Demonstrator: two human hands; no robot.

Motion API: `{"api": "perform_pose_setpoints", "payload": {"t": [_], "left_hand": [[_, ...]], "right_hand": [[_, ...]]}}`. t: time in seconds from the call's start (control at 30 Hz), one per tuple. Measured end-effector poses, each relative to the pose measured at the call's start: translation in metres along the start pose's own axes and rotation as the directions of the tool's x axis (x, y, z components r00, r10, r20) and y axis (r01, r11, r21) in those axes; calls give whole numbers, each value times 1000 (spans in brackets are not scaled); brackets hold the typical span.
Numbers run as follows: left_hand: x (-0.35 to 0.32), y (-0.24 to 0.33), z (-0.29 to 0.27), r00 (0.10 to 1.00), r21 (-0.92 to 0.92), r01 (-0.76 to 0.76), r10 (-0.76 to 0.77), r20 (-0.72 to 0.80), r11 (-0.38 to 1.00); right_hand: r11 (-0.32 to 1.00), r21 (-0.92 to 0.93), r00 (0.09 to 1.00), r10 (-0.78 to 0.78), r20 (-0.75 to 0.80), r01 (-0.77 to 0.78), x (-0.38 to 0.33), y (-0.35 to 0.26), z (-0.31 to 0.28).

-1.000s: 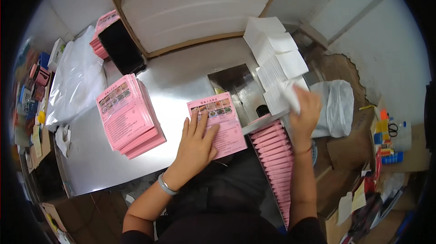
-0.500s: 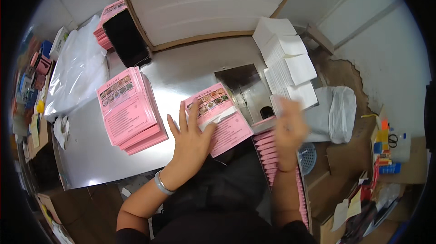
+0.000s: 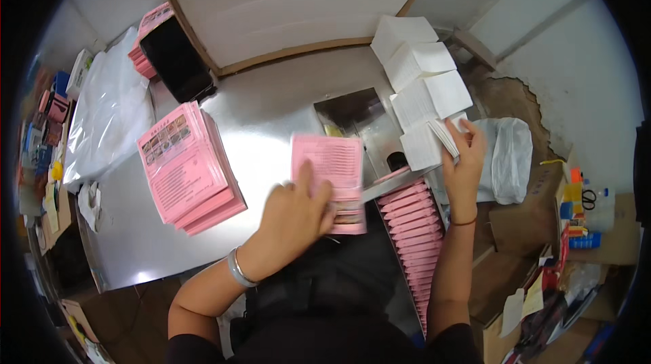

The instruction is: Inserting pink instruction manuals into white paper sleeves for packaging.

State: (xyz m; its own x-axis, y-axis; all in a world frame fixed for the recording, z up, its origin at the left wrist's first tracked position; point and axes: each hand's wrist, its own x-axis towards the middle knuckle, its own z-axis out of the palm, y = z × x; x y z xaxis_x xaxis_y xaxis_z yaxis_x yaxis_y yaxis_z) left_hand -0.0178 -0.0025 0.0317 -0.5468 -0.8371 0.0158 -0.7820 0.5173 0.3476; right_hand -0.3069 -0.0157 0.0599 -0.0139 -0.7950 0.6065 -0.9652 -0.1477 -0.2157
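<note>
My left hand [image 3: 291, 211] bends over a pink printed packet [image 3: 339, 160], its fingertips on the face and its thumb along the right edge. The packet is smeared by motion, with its small food pictures at the near end. My right hand [image 3: 466, 154] pinches the edge of a few folded white napkins [image 3: 444, 139] at the near end of a white napkin row [image 3: 449, 93]. Left of my left hand lies a thick stack of pink packets [image 3: 183, 167]. Below my right hand, many pink packets [image 3: 411, 235] stand upright in a long narrow tray.
A dark phone [image 3: 176, 59] leans before another pink stack [image 3: 150, 22] at the back left. Clear plastic wrap [image 3: 112, 106] covers the table's left side. An open carton of white paper [image 3: 298, 5] stands behind. A grey plastic bag [image 3: 508, 160] lies right of the napkins.
My right hand has moved up and right to the napkins and taken hold of some. The pink packet has turned, its pictures now at the near end, and my left fingers have bent over it.
</note>
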Motion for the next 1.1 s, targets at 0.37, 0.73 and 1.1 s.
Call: {"api": "perform_pose_setpoints", "payload": {"t": [0.37,0.73,1.1], "left_hand": [[18,-2,12,948,-259,-267,205,-244,928],[-75,-147,-37,706,241,621,-398,-586,746],[2,6,40,930,-30,-39,25,-367,999]], "right_hand": [[924,282,890,-341,304,258,-29,-100,73],[999,48,993,30,-114,-24,-9,-34,22],[993,63,991,93,101,-99,-7,-13,5]]}}
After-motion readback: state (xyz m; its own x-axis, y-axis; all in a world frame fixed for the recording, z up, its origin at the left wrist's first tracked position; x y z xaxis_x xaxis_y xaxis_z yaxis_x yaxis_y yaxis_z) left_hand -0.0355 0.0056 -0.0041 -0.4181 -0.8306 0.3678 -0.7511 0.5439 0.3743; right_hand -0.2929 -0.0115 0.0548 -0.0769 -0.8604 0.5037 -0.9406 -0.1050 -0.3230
